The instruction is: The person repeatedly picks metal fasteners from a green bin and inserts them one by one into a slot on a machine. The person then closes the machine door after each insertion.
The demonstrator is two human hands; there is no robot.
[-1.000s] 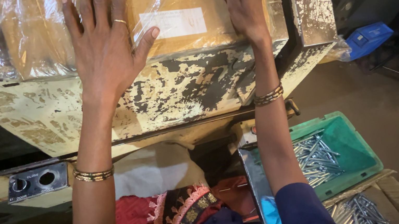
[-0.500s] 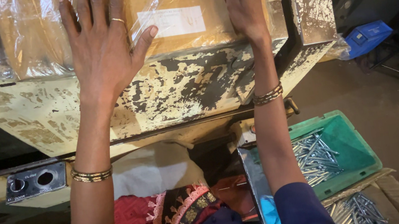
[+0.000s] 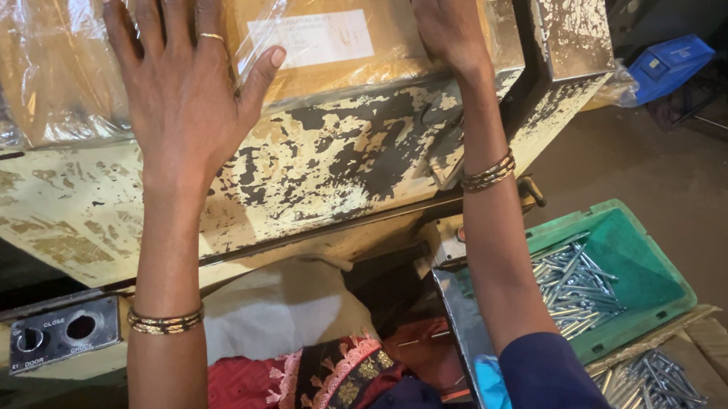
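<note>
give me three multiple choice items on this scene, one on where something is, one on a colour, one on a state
1. Where does the green bin of metal pins sit?
A. on top of the machine
B. low, by the right arm
C. left of the control panel

2. What colour is the small crate at the far right?
A. blue
B. yellow
C. white

3. How does the left hand lie on the plastic-wrapped brown package?
A. clenched in a fist
B. pinching a corner
C. flat with fingers spread

Key: 1 B, the bin lies below the machine top, just to the right of the right forearm. 2 A, the crate on the floor is plainly blue. 3 C, the palm presses down flat with fingers fanned out, while the right hand rests on the package's right side.
</note>
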